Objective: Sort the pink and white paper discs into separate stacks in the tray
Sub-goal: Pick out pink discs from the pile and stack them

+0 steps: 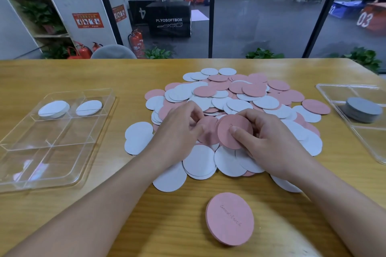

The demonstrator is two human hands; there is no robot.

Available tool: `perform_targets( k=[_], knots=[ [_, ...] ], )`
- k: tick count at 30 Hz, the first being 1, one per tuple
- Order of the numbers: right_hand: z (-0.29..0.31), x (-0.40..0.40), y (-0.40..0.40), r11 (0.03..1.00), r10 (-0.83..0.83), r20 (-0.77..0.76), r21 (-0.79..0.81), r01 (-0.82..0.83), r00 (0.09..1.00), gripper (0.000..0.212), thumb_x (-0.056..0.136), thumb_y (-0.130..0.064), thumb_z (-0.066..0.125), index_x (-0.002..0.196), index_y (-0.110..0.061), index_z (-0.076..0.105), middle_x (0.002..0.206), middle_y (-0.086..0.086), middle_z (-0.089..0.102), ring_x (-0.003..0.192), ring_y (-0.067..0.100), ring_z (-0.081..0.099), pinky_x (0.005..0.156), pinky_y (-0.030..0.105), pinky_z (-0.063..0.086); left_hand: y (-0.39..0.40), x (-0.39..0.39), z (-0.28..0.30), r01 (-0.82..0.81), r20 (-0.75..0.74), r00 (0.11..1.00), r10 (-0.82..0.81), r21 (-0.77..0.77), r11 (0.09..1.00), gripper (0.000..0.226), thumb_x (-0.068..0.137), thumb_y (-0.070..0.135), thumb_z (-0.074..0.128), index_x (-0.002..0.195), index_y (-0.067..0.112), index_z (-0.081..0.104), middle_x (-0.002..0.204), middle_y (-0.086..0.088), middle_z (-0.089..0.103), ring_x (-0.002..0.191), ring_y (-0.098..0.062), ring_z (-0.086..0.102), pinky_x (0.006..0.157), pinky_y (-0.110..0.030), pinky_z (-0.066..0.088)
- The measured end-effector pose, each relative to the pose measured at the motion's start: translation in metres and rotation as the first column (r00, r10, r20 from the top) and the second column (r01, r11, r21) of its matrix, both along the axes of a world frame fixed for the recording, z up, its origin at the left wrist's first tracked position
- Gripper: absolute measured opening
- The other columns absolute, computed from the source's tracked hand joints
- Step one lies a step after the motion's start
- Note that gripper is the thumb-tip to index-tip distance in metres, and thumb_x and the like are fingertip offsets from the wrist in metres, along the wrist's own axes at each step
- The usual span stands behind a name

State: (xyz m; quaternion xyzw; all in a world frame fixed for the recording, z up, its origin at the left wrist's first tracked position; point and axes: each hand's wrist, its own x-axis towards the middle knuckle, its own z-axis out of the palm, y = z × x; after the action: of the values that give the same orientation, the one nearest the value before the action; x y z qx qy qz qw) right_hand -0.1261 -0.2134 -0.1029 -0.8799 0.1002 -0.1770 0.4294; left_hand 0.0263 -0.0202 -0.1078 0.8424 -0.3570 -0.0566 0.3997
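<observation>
A wide heap of pink and white paper discs (236,98) covers the middle of the wooden table. My right hand (269,137) grips a small stack of pink discs (226,129) above the heap, thumb on top. My left hand (179,131) pinches another pink disc (206,129) right beside that stack. A short stack of pink discs (229,220) lies alone near the front edge. The clear divided tray (50,148) on the left holds white discs (53,109) in its two far compartments.
A second clear tray (342,94) at the right edge holds a stack of grey discs (363,109). The table (104,75) ends at a glass wall behind. Bare wood shows between the left tray and the heap.
</observation>
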Motion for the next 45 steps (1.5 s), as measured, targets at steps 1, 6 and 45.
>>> perform_targets(
  k=[1, 6, 45],
  knots=[
    [0.000, 0.000, 0.000, 1.000, 0.003, 0.001, 0.006, -0.003, 1.000, 0.007, 0.106, -0.032, 0.068, 0.102, -0.029, 0.074, 0.090, -0.008, 0.075, 0.080, 0.017, 0.069, 0.071, 0.040, 0.056, 0.002, 0.002, 0.001, -0.016, -0.058, 0.998, 0.013, -0.051, 0.999, 0.012, 0.103, 0.022, 0.071, 0.102, 0.031, 0.063, 0.085, 0.015, 0.065, 0.069, -0.003, 0.060, 0.062, -0.025, 0.050],
    [0.000, 0.000, -0.001, 1.000, -0.007, -0.005, 0.019, 0.007, 1.000, 0.010, 0.107, -0.030, 0.068, 0.097, -0.028, 0.072, 0.076, -0.015, 0.069, 0.062, 0.006, 0.056, 0.060, 0.021, 0.040, 0.021, 0.018, 0.008, -0.148, -0.139, 0.982, 0.127, -0.151, 0.977, 0.016, 0.105, 0.018, 0.068, 0.103, 0.032, 0.075, 0.087, 0.010, 0.073, 0.063, -0.004, 0.062, 0.063, -0.028, 0.046],
    [0.002, -0.003, 0.002, 0.995, 0.088, -0.020, 0.048, -0.086, 0.996, 0.008, 0.108, -0.033, 0.069, 0.106, -0.028, 0.075, 0.084, -0.011, 0.073, 0.062, 0.003, 0.056, 0.060, 0.016, 0.039, 0.025, 0.016, 0.002, 0.094, 0.151, 0.982, -0.112, 0.126, 0.988, 0.018, 0.093, 0.049, 0.085, 0.109, 0.044, 0.078, 0.114, 0.019, 0.062, 0.116, -0.002, 0.051, 0.090, -0.020, 0.044]
  ],
)
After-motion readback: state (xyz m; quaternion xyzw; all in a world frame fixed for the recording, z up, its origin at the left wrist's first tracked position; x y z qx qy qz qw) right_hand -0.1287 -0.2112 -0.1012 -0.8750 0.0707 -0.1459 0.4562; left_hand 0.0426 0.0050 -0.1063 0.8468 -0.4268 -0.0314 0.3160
